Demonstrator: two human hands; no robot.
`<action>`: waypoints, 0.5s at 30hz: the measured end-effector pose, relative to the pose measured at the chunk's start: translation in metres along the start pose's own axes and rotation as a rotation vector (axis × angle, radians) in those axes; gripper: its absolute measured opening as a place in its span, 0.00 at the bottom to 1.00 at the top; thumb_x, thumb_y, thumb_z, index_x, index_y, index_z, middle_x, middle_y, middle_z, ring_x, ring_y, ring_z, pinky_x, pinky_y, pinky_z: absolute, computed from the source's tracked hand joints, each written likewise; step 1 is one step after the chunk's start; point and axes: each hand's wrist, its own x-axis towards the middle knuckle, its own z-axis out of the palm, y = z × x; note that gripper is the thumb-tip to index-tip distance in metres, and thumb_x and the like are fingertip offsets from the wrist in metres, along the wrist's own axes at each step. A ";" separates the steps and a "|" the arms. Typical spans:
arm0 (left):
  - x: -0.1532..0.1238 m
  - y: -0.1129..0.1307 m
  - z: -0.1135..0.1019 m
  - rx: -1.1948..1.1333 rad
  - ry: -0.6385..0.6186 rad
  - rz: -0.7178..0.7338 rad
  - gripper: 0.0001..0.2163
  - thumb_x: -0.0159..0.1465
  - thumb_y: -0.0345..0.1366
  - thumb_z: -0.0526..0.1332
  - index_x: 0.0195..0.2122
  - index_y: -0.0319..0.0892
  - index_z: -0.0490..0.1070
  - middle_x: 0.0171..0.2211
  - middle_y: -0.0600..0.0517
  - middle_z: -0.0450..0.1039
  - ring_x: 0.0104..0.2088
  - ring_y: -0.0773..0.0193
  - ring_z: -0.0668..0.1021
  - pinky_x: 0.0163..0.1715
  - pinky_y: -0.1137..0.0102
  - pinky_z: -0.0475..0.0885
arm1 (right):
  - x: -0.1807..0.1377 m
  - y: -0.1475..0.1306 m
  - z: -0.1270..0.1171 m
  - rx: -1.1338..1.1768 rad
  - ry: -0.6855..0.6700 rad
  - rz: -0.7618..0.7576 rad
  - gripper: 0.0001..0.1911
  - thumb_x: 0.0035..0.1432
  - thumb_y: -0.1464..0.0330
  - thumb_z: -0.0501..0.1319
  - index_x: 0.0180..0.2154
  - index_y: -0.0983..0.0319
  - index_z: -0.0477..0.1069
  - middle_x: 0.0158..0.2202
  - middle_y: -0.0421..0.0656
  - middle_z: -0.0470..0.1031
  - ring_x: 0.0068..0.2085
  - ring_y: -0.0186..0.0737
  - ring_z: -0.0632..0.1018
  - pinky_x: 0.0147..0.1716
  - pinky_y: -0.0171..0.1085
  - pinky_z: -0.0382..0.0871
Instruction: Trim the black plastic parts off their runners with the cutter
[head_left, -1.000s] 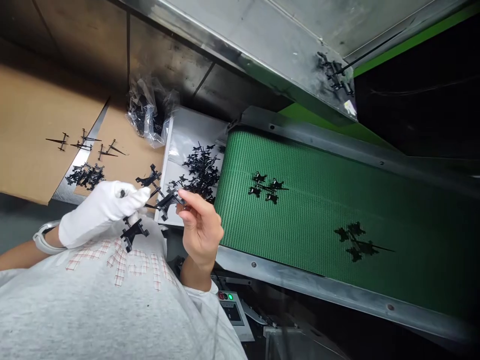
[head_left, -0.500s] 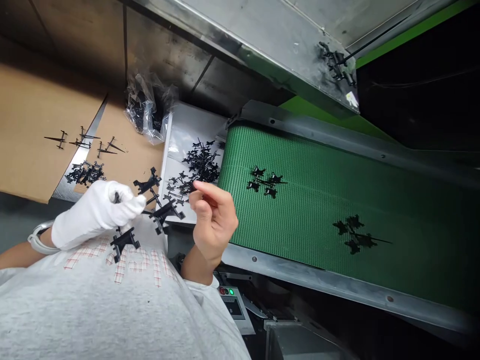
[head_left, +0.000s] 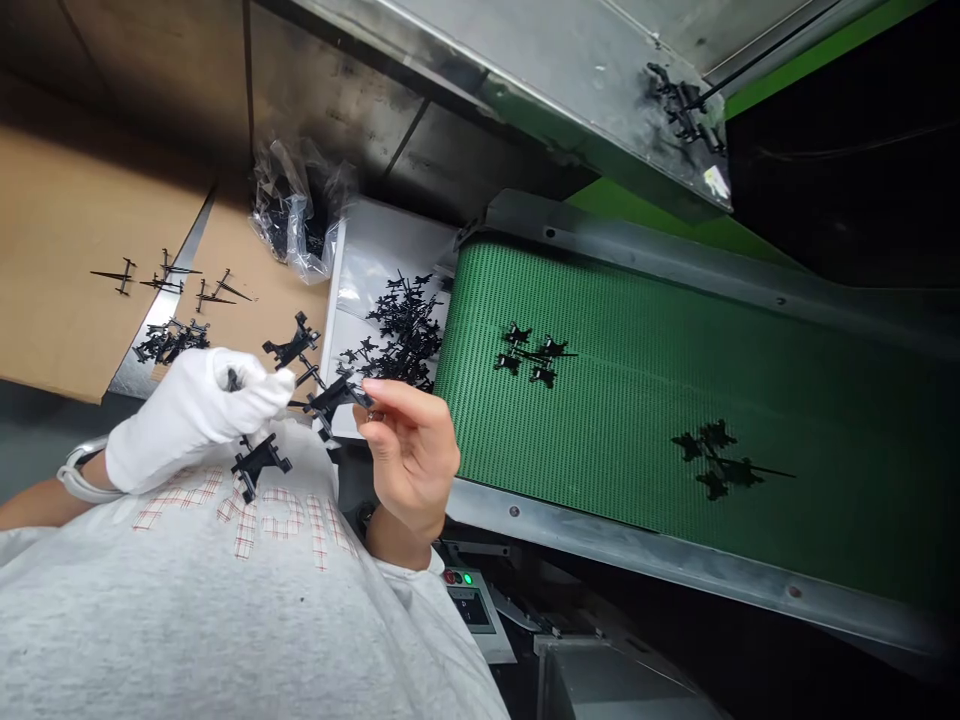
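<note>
My left hand, in a white glove, pinches a black plastic moulded sprue between thumb and fingers. Its bracket-like black parts stick out on several sides, with one hanging below the glove; the glove hides the centre. My right hand is bare, and its thumb and forefinger close around the end of the sprue's right-hand part. Behind the hands, a white tray holds a heap of similar black sprues.
To the right runs a green conveyor belt bearing two sprues. Cardboard at left carries thin black runners and a pile of black parts. A clear plastic bag stands behind. A metal ledge overhangs the belt.
My right hand has moved left, bringing its thumb and forefinger to the sprue's right-hand part. The left hand keeps its hold on the sprue, nearly unmoved.
</note>
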 end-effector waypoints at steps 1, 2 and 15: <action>-0.001 -0.001 0.000 -0.004 -0.002 0.002 0.22 0.54 0.49 0.63 0.10 0.42 0.63 0.08 0.56 0.62 0.12 0.74 0.61 0.11 0.79 0.56 | 0.001 0.000 0.000 -0.005 0.001 -0.001 0.17 0.69 0.67 0.60 0.58 0.51 0.69 0.41 0.40 0.80 0.34 0.32 0.81 0.29 0.30 0.79; -0.001 -0.001 0.000 -0.008 -0.004 0.007 0.22 0.54 0.49 0.63 0.10 0.42 0.63 0.09 0.56 0.62 0.12 0.74 0.62 0.11 0.79 0.56 | 0.002 0.001 -0.001 -0.018 0.014 0.004 0.15 0.69 0.67 0.59 0.56 0.51 0.70 0.39 0.39 0.79 0.33 0.32 0.81 0.28 0.31 0.78; 0.005 0.012 0.001 0.110 0.132 -0.136 0.25 0.53 0.57 0.56 0.08 0.44 0.62 0.08 0.55 0.64 0.12 0.75 0.63 0.15 0.77 0.57 | -0.011 0.001 0.012 0.031 -0.001 0.076 0.18 0.68 0.67 0.60 0.59 0.54 0.65 0.42 0.41 0.76 0.34 0.31 0.80 0.29 0.30 0.79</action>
